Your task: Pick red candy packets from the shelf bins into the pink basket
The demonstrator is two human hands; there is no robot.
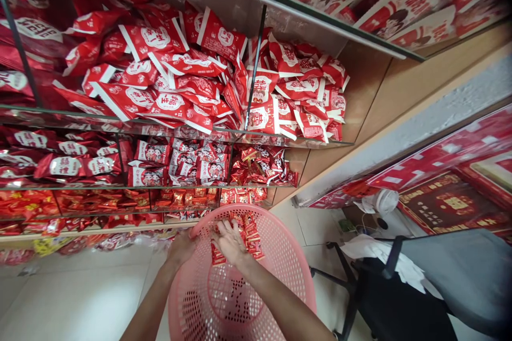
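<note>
Clasped on the rim of the pink basket (290, 258), the left hand (183, 248) holds its far left side; whether the right hand (229, 242) grips anything cannot be told, its bent fingers resting over red packets (252, 234) inside the basket, against the far wall. Perforated wall lies open to the right of that pile and on its near side. The basket's far rim is near the shelf unit (368, 85); floor tiles (80, 287) spread to its left, and a black chair (400, 298) stands just beside it on the right. Both arms reach in from the basket's near side, the right one crossing its opening, back of the hand upward. Beyond the basket, shelved bags (261, 88) bear the character "囍"; print on the packets inside is too small to read.
</note>
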